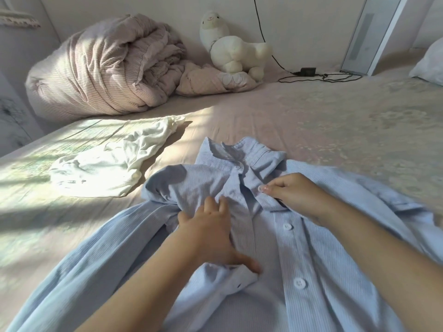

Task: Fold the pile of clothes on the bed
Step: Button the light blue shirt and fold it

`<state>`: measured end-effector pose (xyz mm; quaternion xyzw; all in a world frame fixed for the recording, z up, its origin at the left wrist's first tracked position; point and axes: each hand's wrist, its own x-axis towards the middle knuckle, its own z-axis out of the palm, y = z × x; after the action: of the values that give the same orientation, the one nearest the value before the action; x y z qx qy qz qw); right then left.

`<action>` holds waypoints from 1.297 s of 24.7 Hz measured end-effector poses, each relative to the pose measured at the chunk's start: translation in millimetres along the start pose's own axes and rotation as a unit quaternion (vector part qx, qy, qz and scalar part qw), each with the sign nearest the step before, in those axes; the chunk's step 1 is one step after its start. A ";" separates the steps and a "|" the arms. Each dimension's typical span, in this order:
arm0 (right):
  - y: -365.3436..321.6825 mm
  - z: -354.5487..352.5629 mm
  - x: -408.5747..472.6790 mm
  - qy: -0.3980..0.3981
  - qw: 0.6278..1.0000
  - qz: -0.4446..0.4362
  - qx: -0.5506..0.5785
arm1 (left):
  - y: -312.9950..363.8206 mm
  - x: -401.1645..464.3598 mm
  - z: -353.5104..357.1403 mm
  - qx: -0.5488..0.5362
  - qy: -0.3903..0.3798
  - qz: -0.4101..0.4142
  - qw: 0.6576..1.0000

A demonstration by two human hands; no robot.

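A pink-sheeted bed holds a light blue striped button shirt, spread front-up before the person. A crumpled white garment lies just beside it, unfolded. The left hand rests flat, fingers straight, on the shirt's chest. The right hand pinches a button near the collar. The shirt seems to be getting straightened; next probably comes fastening, then folding.

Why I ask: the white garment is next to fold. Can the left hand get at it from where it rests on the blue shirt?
Probably yes. The white garment lies spread on the bed to the left of the blue shirt, with nothing on it. Only bare sheet lies between it and the left hand, which rests flat with fingers straight.
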<state>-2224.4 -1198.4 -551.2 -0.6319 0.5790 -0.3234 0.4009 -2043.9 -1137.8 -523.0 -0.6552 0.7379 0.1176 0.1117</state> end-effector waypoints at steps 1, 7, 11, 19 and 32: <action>0.6 2.4 0.8 0.012 1.000 -0.009 0.013 | 4.8 6.6 -8.4 -0.045 0.039 0.003 0.998; -0.1 4.5 -0.4 0.033 0.998 -0.004 0.053 | 28.6 40.4 5.3 -0.185 0.175 -0.059 0.965; -1.6 7.5 -1.8 0.041 0.998 0.007 0.041 | 16.1 43.0 17.9 -0.282 0.280 -0.041 0.917; -13.9 34.8 -5.4 0.121 0.991 -0.059 -0.012 | -3.2 38.0 12.6 -0.634 0.206 -0.038 0.745; -9.1 39.8 -5.0 0.131 0.989 -0.039 0.049 | 0.8 39.4 14.6 -0.752 0.093 0.012 0.652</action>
<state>-2185.9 -1188.1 -561.6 -0.5859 0.5845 -0.4471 0.3394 -2049.2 -1170.1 -549.4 -0.5135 0.4113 0.5718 -0.4901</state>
